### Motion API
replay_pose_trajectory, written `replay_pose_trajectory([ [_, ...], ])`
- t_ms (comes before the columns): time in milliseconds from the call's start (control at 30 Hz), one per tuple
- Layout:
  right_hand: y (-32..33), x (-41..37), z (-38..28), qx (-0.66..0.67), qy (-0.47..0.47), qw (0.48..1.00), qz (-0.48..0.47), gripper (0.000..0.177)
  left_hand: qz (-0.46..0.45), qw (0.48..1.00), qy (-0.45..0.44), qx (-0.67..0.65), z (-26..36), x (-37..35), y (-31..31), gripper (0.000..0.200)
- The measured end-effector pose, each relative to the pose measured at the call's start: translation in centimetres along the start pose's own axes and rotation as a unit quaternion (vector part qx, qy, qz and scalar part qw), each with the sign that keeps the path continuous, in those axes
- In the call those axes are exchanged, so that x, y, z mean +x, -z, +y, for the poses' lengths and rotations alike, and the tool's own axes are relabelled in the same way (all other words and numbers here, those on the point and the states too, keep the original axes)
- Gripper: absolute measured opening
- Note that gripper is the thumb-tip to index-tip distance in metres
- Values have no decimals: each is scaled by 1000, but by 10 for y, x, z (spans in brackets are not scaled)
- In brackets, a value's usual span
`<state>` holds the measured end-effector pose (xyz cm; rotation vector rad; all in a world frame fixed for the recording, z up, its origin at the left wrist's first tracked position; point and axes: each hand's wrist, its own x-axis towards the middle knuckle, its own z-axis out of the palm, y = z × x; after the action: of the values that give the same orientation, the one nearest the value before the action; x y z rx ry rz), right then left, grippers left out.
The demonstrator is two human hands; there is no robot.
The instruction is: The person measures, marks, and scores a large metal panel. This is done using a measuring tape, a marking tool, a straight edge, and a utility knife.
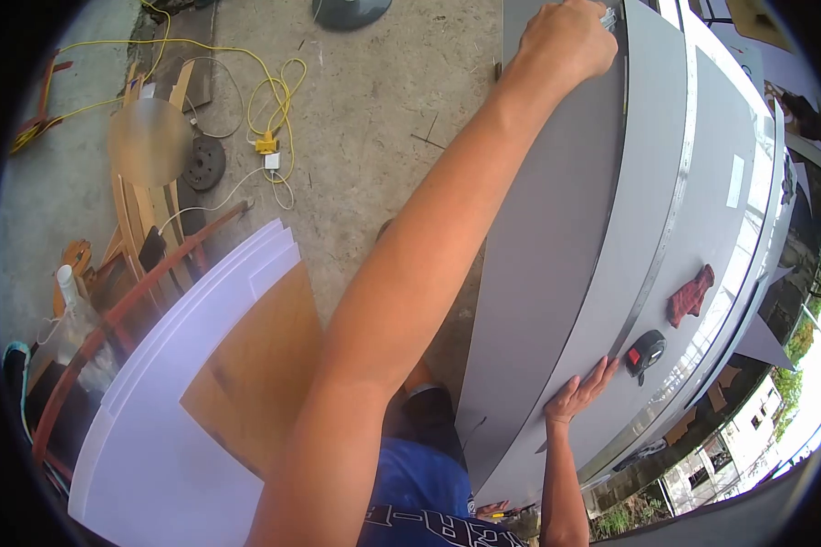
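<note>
Basically, long grey sheet [649,150] runs down the right side, probably thin, a bit bendy and smooth enough to slip; best carried by both long edges, since its size looks awkward. Left hand [570,41] is out at the far end, fingers curled tight around a small tool [608,16], type unclear. Right hand [582,394] is flat on the sheet, fingers spread, tips near the end of the metal ruler [680,182]. Tape measure [646,353] and red cloth [691,296] lie beyond the ruler. Support underneath: can't tell. Beyond: concrete floor [356,109], yellow cord [287,100], white sheets [155,447] with brown board [255,365].
</note>
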<state>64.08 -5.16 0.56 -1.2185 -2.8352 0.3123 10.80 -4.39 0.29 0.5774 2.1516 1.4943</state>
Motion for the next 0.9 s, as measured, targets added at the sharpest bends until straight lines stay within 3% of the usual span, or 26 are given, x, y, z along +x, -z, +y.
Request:
replay_pose_trajectory([
  [233, -2, -1, 2, 2, -3, 1000, -4, 65, -63, 996, 53, 46, 0, 7, -16, 32],
  [433, -3, -1, 2, 5, -6, 1000, -1, 63, -130, 986, 82, 72, 16, -41, -15, 37],
  [533, -4, -2, 5, 4, -2, 1000, 0, 63, -181, 965, 120, 148, 29, -66, -18, 28],
  [633, -5, -1, 6, 0, -4, 1000, 3, 62, -203, 960, 166, 94, 35, -94, -14, 24],
  [733, -4, -2, 4, -2, -5, 1000, 4, 62, -196, 967, 125, 100, 29, -129, -15, 43],
  [900, -5, -2, 5, -7, -7, 1000, 6, 62, -231, 962, 133, 50, 30, -175, -21, 39],
])
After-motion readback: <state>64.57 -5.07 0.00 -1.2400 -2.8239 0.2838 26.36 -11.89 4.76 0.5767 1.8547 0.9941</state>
